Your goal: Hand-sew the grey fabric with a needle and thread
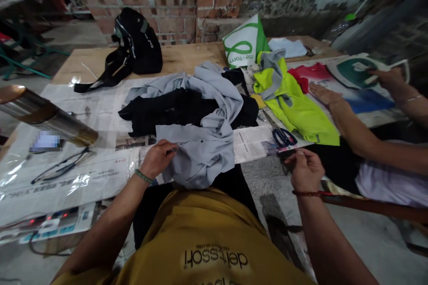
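Grey cloth [197, 151] hangs over the table's front edge onto my lap. At its left side, my left hand [159, 158] is closed, thumb and fingers pinched against the fabric. Well to the right of the cloth, my right hand [306, 171] is raised off the table with thumb and forefinger pressed together. Whatever it pinches, if anything, is too small to make out. Dark-handled scissors [283, 137] lie on newspaper [254, 142] between the cloth and my right hand. Black fabric [167, 111] is bunched with the grey cloth.
A neon-yellow garment [294, 111] lies to the right. Beyond it, a co-worker's hand [326, 94] presses a red-and-blue garment [361, 98]; the other holds an iron [357, 71]. At left are a steel flask [50, 116], glasses [62, 169] and a phone [46, 141]. Behind sit a black bag [143, 44] and green-white bag [244, 42].
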`<move>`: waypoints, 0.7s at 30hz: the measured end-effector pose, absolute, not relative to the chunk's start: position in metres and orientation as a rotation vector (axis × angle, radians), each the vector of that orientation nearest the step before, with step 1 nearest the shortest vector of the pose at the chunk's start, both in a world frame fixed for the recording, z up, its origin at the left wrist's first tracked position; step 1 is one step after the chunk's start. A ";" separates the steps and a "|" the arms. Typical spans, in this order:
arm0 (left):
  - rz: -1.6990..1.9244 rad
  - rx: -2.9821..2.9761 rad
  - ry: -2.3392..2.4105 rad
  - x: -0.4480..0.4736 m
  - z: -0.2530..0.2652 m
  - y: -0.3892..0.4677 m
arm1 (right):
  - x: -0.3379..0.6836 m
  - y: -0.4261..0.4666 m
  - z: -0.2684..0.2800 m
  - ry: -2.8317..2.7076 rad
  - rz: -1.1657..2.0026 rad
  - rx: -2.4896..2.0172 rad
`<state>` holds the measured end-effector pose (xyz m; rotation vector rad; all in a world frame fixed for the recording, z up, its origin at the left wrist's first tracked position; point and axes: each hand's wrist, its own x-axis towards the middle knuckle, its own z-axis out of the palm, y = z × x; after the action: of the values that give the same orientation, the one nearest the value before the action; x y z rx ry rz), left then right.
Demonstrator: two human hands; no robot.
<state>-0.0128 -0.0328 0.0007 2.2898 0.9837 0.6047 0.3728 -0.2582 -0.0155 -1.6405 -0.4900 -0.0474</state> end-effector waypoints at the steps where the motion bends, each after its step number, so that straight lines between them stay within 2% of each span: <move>1: 0.611 2.313 0.980 -0.014 0.001 -0.033 | 0.372 -0.258 -0.015 -0.485 -0.050 -1.627; 7: 0.634 2.510 1.116 -0.025 0.022 -0.040 | 0.371 -0.257 -0.011 -0.479 -0.011 -1.615; 11: 0.918 2.638 1.330 -0.017 0.044 -0.053 | 0.371 -0.256 -0.011 -0.485 0.006 -1.578; 14: 1.057 2.604 1.063 0.006 0.045 -0.070 | 0.371 -0.255 -0.012 -0.488 -0.003 -1.536; 17: 0.933 2.574 0.780 0.037 0.032 -0.087 | 0.370 -0.255 -0.011 -0.490 -0.027 -1.516; 21: 0.639 2.600 0.793 0.074 0.016 -0.102 | 0.370 -0.258 -0.007 -0.490 -0.021 -1.528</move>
<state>0.0740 -0.1022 0.0156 2.6003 0.7930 0.6393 0.3701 -0.2580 -0.0067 -1.5278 -0.4903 -0.0207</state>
